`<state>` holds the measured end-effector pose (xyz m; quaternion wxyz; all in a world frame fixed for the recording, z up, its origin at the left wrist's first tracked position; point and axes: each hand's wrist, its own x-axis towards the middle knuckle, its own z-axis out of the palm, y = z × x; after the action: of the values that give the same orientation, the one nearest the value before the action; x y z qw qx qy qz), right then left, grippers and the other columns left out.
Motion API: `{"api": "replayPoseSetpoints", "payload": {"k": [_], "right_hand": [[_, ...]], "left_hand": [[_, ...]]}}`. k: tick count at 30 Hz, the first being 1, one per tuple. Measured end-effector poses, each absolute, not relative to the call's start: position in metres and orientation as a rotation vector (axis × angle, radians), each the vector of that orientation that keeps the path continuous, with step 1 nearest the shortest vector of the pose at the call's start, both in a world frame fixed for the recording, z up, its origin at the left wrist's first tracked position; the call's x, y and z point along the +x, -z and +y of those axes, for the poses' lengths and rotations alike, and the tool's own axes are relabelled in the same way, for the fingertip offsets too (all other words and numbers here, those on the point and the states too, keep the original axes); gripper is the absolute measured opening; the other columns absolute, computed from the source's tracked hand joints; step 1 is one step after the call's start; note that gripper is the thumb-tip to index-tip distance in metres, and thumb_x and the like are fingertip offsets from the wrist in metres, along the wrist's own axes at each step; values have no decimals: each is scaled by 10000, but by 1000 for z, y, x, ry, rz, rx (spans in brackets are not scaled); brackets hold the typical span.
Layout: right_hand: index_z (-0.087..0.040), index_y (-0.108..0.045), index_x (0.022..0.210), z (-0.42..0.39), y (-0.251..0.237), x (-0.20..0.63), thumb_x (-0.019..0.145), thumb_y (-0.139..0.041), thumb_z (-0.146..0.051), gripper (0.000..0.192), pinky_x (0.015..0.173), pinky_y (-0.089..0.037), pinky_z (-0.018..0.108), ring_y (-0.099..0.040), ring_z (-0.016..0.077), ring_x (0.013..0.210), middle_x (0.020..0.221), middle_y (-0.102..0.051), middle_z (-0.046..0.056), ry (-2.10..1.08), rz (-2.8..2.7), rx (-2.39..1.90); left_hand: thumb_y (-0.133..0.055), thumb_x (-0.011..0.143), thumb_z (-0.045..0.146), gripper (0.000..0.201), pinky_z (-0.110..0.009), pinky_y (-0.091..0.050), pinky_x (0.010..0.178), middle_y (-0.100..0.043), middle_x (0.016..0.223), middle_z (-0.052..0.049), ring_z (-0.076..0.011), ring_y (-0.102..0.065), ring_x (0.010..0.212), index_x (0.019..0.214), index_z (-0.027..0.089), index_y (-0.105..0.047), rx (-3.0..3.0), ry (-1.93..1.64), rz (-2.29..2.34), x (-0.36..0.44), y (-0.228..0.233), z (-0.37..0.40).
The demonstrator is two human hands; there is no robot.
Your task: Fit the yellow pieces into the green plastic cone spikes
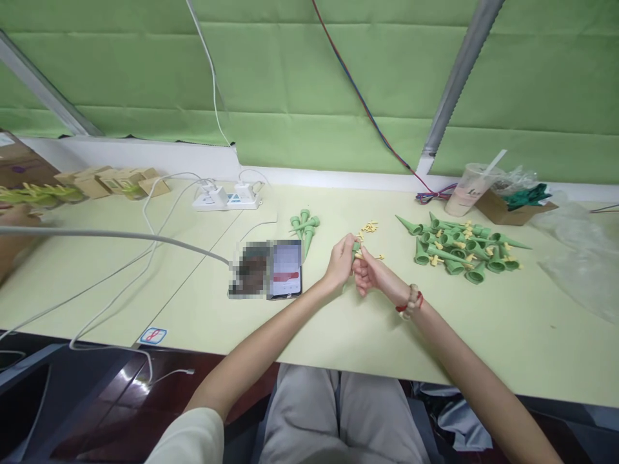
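My left hand (340,262) and my right hand (368,272) meet over the pale green table (483,322), both gripping one green cone spike (356,247) with a small yellow clip (360,255) at it. Most of the spike is hidden by my fingers. A few yellow clips (369,227) lie just beyond my hands. A pile of several green cone spikes (459,248) with yellow clips lies to the right. A small group of green spikes (304,227) lies to the left of my hands.
A phone (267,269) lies left of my hands, with a cable running off left. A white power strip (227,198) sits at the back. A plastic cup with straw (468,187), a cardboard box (512,207) and clear bags (580,258) stand right. Small boxes (111,182) at far left.
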<state>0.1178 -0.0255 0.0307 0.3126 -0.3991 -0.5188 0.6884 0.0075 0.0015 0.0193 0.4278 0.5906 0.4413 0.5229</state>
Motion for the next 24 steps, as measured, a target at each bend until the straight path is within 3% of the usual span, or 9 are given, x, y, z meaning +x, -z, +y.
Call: {"api": "replayPoseSetpoints", "payload": {"k": [5, 8, 12, 17, 19, 21, 24], "right_hand": [[-199, -479, 664, -23, -19, 123, 873, -304, -507, 412, 583, -390, 265, -473, 131, 516, 523, -476, -15, -803, -1861, -1280], [-205, -494, 698, -18, -15, 129, 899, -267, -439, 383, 663, -388, 287, -484, 147, 619, 670, -506, 20, -582, -2067, -1132], [-207, -443, 612, -17, -12, 126, 881, -278, -495, 428, 650, -392, 296, -454, 150, 594, 624, -459, 16, -693, -1970, -1075], [-207, -358, 578, -21, -9, 109, 754, -369, -678, 503, 462, -386, 262, -381, 97, 423, 535, -382, -36, -1568, -1387, -950], [-203, -359, 579, -20, -10, 108, 727, -396, -695, 515, 441, -383, 253, -374, 87, 406, 531, -374, -44, -1702, -1315, -927], [-193, -416, 614, -20, -12, 111, 766, -368, -664, 497, 458, -393, 251, -412, 97, 428, 542, -410, -33, -1555, -1433, -992], [-201, -507, 805, -20, -14, 121, 835, -378, -543, 366, 536, -408, 260, -480, 128, 535, 645, -505, -4, -1031, -1746, -1109]], "left_hand": [[-245, 854, 459, 430, -221, -271, 402, -337, 404, 54, -75, -311, 342, 570, 176, -401, 1343, -1193, 1069, 7, -20, 5], [-228, 857, 421, 469, -232, -319, 457, -322, 351, 40, -89, -357, 362, 479, 181, -364, 1412, -1087, 1105, 4, -18, 7], [-249, 852, 439, 433, -239, -309, 472, -340, 394, 49, -96, -361, 393, 554, 175, -420, 1510, -1105, 1234, 2, -15, 6], [-267, 861, 440, 370, -223, -330, 562, -469, 596, 31, -91, -413, 544, 765, 173, -506, 1785, -1313, 1241, -3, -16, 3], [-276, 858, 446, 366, -220, -330, 559, -466, 602, 32, -86, -404, 536, 757, 176, -502, 1778, -1322, 1233, -3, -16, 4], [-277, 857, 445, 364, -217, -331, 529, -435, 565, 37, -85, -398, 503, 727, 176, -485, 1673, -1315, 1199, -2, -18, 5], [-271, 853, 452, 374, -218, -286, 432, -364, 488, 53, -79, -340, 400, 689, 174, -459, 1452, -1243, 1170, 1, -20, 6]]}}
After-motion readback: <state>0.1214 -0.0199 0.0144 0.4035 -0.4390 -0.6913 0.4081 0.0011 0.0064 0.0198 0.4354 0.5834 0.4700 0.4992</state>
